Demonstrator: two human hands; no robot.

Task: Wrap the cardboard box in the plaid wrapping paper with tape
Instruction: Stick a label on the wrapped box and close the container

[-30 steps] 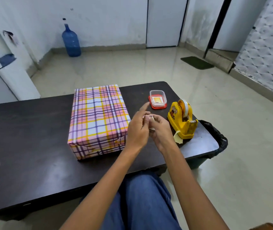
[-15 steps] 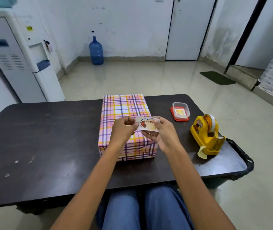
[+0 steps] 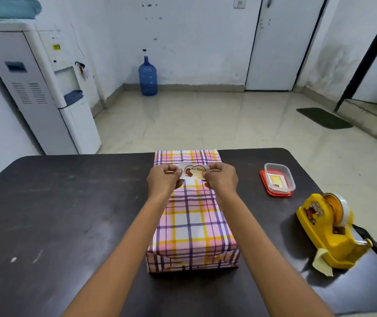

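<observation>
Parcel is sitting mid-counter (image 3: pixel 68 213), long axis running 12 to 6 o'clock; the plaid wrapping paper (image 3: pixel 192 225) is covering every visible face of the cardboard box, with the 6 o'clock end folded in and lying flat. Both hands are working out at the 12 o'clock end: the left hand (image 3: pixel 163 179) is pinching the left edge of a small printed label (image 3: pixel 194 171), and the right hand (image 3: pixel 221 178) is pinching its right edge, so the two are bridged by the label and are stretching it flat just over the top face. Cannot tell whether it is touching the paper yet. Change noted: a second ago the hands were fiddling with this label off at 3 o'clock beside the yellow tape dispenser (image 3: pixel 329 229); half a second ago they were holding it over the near half of the parcel; now they are carrying it over the far end. Judgement: wrapping and taping are looking finished, and this is a decorative last step, the label being placed. The clear plastic container (image 3: pixel 279 179) is standing at 2 o'clock, untouched.
</observation>
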